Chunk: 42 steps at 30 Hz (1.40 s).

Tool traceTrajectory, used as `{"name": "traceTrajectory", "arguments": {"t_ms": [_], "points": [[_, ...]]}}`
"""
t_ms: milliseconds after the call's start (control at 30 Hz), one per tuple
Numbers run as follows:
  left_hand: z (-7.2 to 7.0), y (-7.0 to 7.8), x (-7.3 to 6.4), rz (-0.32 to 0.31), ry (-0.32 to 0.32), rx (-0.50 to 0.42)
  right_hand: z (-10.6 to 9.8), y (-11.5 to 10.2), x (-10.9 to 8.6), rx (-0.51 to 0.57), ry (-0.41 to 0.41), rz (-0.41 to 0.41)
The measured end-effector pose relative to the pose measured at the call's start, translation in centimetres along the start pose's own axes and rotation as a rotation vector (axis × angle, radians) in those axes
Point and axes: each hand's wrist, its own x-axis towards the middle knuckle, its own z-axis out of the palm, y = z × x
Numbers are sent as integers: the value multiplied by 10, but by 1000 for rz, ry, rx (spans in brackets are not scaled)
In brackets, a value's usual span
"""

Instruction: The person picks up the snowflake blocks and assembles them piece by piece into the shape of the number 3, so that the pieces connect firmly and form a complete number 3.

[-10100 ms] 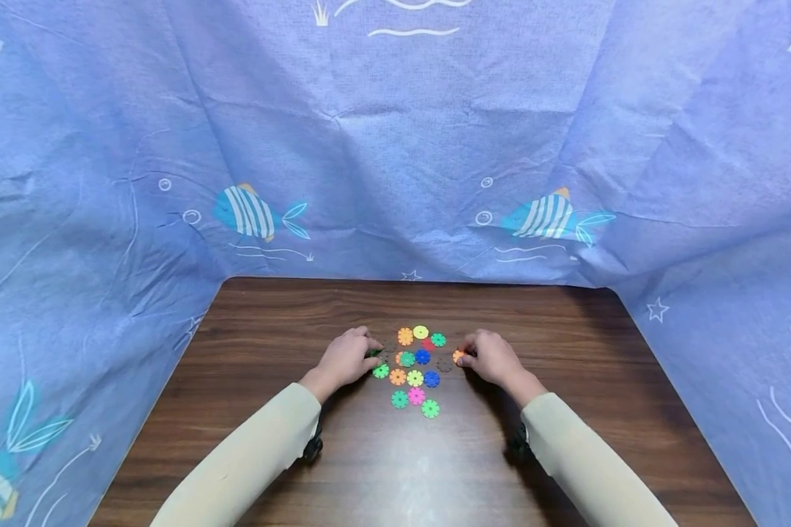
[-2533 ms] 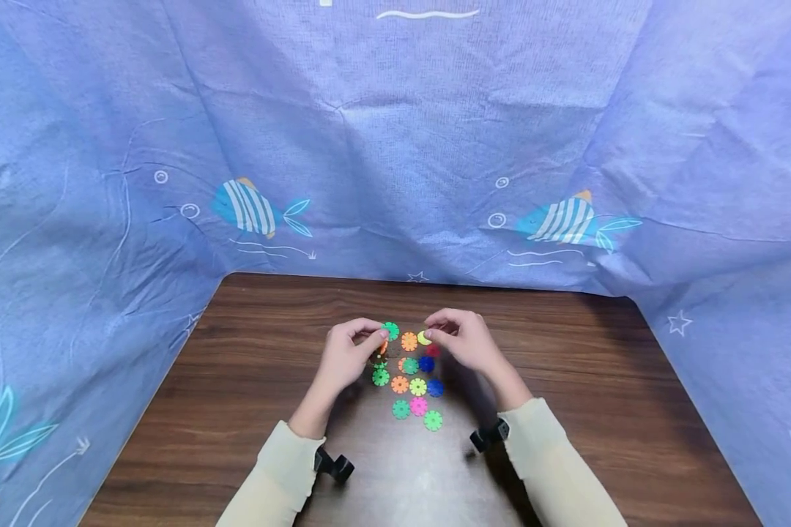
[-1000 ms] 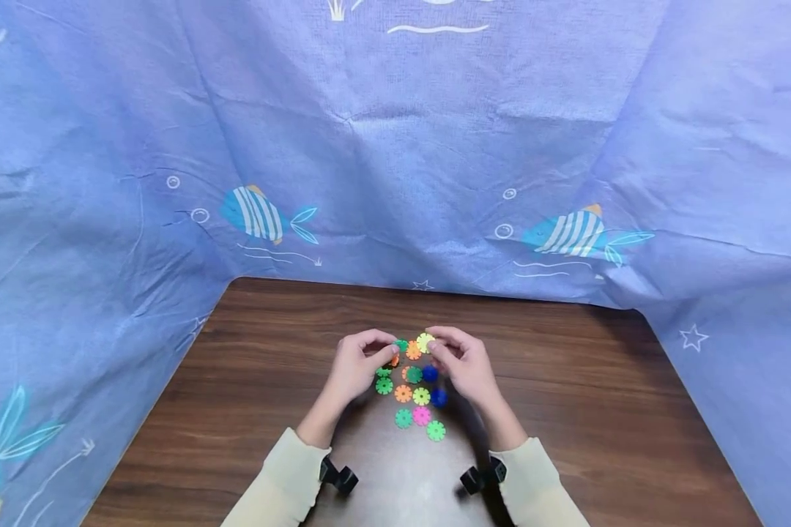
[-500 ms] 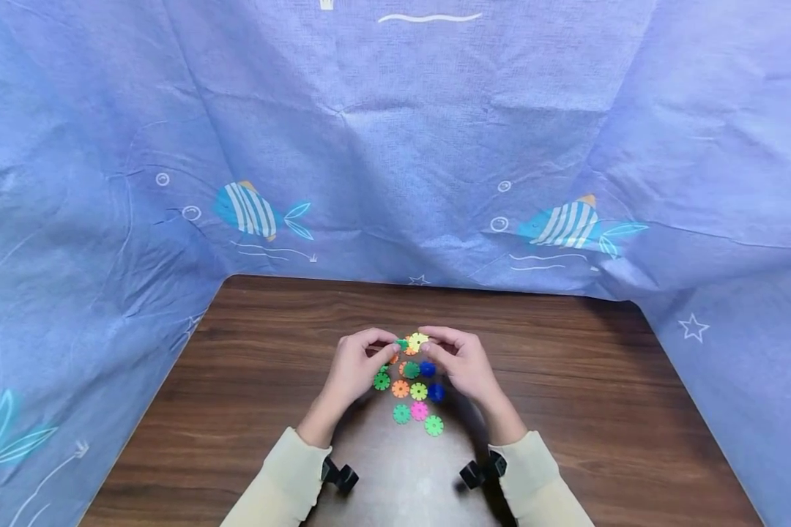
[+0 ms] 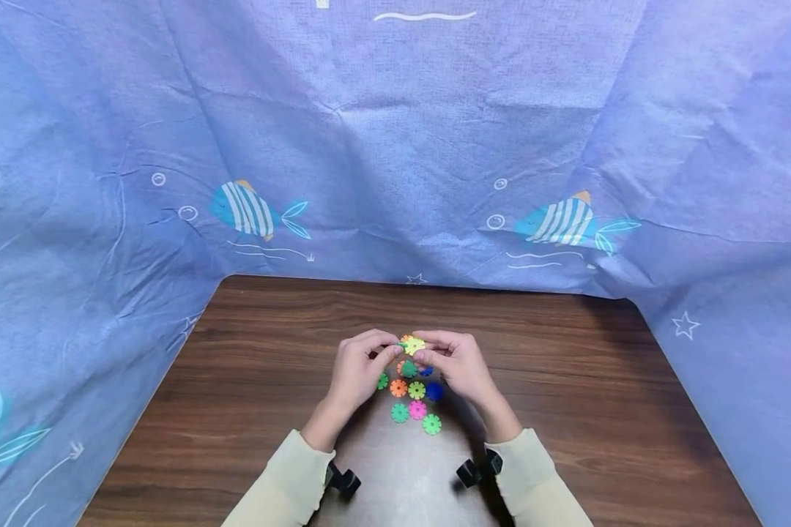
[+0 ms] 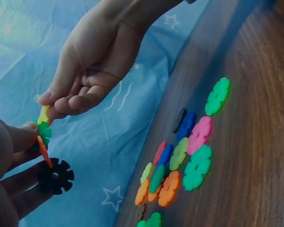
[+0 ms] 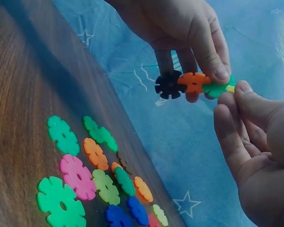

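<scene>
My left hand point(image 5: 359, 369) pinches a green notched plastic disc point(image 7: 217, 89) between thumb and fingers, above the table. An orange disc point(image 7: 194, 82) is slotted into the green one, and a black disc point(image 7: 169, 85) into the orange, making a short chain. My right hand point(image 5: 458, 366) pinches a yellow disc point(image 5: 415, 346), its edge against the green disc. In the right wrist view, fingertips hide most of the yellow disc, so how deep it sits in the green one cannot be told.
Several loose discs lie flat on the wooden table point(image 5: 270, 329) below the hands, among them a pink disc point(image 5: 417, 410), a blue disc point(image 5: 434, 391) and a light green disc point(image 5: 431, 424). A blue fish-print cloth point(image 5: 395, 183) hangs behind the table and along its sides.
Ten seconds ago both hands were at the discs on the table, the right at an orange one. Since then my right hand has picked up the yellow disc and moved it left against the green one.
</scene>
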Motion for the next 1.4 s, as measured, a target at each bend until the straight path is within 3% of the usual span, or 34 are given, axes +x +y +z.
{"name": "traceTrajectory", "arguments": {"t_ms": [167, 400, 600, 733, 833, 1000, 1133, 1233, 1400], "points": [[3, 4, -2, 74, 53, 35, -1, -1, 2, 63, -2, 24], [8, 1, -4, 107, 76, 100, 0, -1, 2, 84, -16, 88], [13, -1, -6, 133, 102, 130, 0, 1, -2, 113, -30, 61], [14, 1, -7, 137, 96, 97, -1, 2, -3, 145, -40, 56], [10, 2, -6, 77, 40, 56, 1, 3, -3, 161, -56, 56], [-6, 3, -2, -104, -81, -16, 4, 3, 0, 127, -100, 59], [-16, 3, 2, -161, -154, -87, 3, -3, 1, 60, -91, 50], [-18, 1, 4, -174, -146, -105, -3, -3, 1, 32, -61, 24], [-20, -2, 7, -218, -70, -134, -17, 6, 11, -40, -7, 40]]}}
